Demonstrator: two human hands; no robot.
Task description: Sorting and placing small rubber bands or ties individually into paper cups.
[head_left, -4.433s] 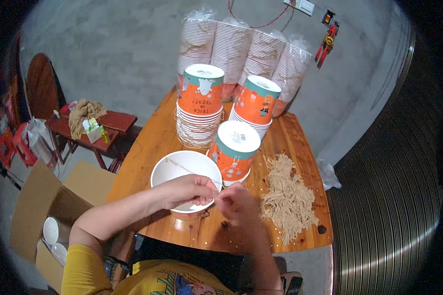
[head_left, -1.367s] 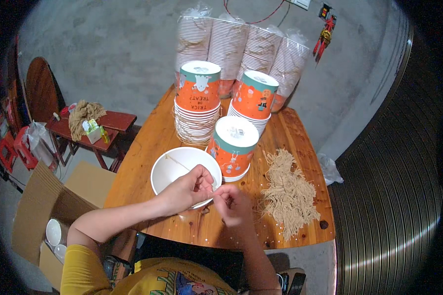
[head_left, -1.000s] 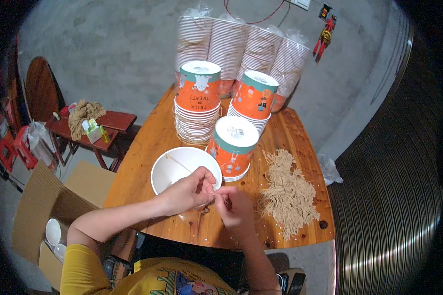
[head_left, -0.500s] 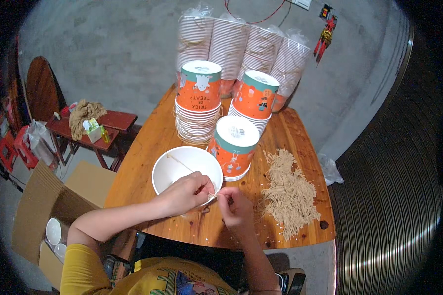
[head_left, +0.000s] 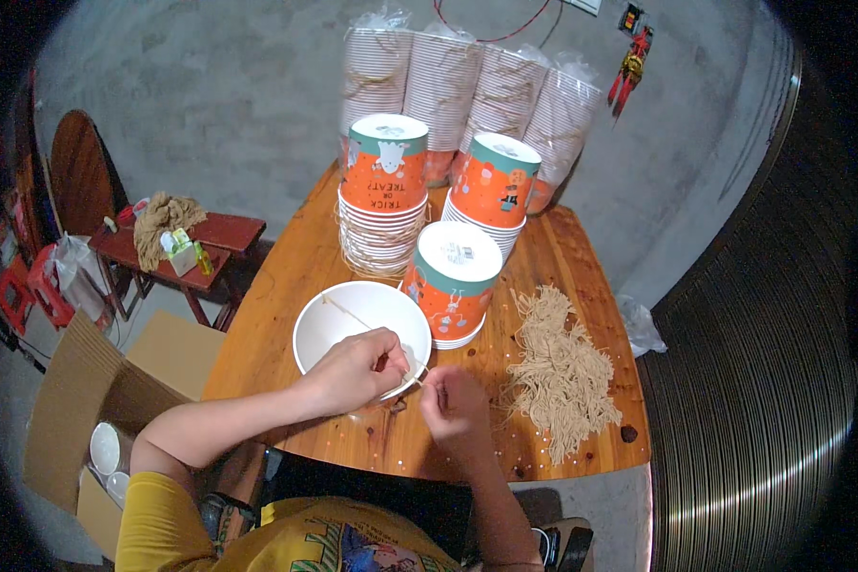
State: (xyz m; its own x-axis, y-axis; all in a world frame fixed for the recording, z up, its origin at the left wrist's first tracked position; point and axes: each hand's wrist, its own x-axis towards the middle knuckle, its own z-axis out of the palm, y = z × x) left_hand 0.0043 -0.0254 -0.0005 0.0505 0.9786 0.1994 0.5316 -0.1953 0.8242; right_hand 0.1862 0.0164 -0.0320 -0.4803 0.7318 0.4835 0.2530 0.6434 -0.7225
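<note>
Both hands pinch a thin string between them, the left hand [head_left: 357, 367] resting on the near rim of a white bowl [head_left: 338, 324], the right hand [head_left: 455, 410] just beside it, a pile of strings [head_left: 562, 372] farther right.

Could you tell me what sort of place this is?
Probably a small home workshop for piecework: sleeved stacks of paper cups line a wooden table, a heap of cut string lies ready, and a cardboard box sits on the bare concrete floor.

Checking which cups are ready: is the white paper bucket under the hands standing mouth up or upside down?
Mouth up. The white paper bucket shows its open white inside with a string across it; the left hand rests on its rim.
</note>
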